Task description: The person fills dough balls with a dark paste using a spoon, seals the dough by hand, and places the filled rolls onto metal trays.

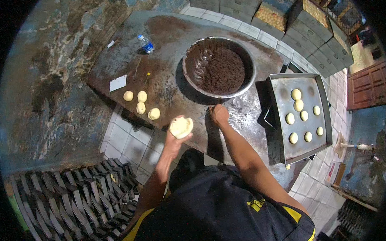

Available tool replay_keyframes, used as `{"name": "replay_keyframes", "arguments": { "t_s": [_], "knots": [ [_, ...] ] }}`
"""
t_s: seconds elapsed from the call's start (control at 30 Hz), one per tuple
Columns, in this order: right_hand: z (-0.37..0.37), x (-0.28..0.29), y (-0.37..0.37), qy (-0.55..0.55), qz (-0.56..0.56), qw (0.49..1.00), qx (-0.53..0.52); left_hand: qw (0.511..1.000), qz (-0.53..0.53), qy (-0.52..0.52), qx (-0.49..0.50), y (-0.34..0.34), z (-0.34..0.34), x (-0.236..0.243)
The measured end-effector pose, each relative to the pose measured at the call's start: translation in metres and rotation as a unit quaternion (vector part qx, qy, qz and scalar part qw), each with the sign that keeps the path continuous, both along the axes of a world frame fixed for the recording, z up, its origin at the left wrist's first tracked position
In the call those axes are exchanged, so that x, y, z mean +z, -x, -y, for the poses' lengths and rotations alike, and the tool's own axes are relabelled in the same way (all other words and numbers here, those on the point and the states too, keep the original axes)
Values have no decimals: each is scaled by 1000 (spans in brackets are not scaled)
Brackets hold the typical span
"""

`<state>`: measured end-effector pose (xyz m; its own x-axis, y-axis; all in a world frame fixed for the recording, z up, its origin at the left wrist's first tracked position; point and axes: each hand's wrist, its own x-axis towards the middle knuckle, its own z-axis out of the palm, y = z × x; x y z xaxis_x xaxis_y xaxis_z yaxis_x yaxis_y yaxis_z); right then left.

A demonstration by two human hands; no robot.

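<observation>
In my left hand (172,142) rests a piece of pale dough (181,127), flattened and spread over the palm and fingers. My right hand (219,115) is closed just below the near side of a large metal bowl (252,67); whatever its fingers hold, if anything, is hidden. Dark brown crumbly filling (224,70) lies in the bowl, with smears up its left inner wall. Several round dough balls (142,96) sit on the table to the left of my left hand. On the right, a metal baking tray (311,92) carries several shaped dough rounds (303,116).
The worn table (161,68) also holds a plastic bottle (145,44) with a blue label and a white card (117,83). Stacked dark metal trays (75,197) stand at the lower left. Grey metal boxes (304,29) line the far right, some filled with baked goods.
</observation>
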<state>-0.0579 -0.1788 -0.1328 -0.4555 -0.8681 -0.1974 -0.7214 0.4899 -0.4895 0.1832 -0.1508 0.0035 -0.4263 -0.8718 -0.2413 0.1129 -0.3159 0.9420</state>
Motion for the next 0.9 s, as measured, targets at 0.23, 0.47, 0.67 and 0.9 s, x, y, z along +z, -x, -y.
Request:
{"name": "replay_keyframes", "arguments": {
  "t_s": [0.23,0.47,0.67,0.9],
  "knots": [
    [-20,114,-18,-83,215,947,226,997,-72,-5,13,-36,124,8],
    [175,116,142,252,154,955,-29,999,-11,19,38,-30,185,0],
    [251,47,146,189,157,969,34,992,38,-11,120,-65,171,-3],
    [203,85,103,-103,365,899,219,984,34,-36,170,-82,150,-15]
  ]
}}
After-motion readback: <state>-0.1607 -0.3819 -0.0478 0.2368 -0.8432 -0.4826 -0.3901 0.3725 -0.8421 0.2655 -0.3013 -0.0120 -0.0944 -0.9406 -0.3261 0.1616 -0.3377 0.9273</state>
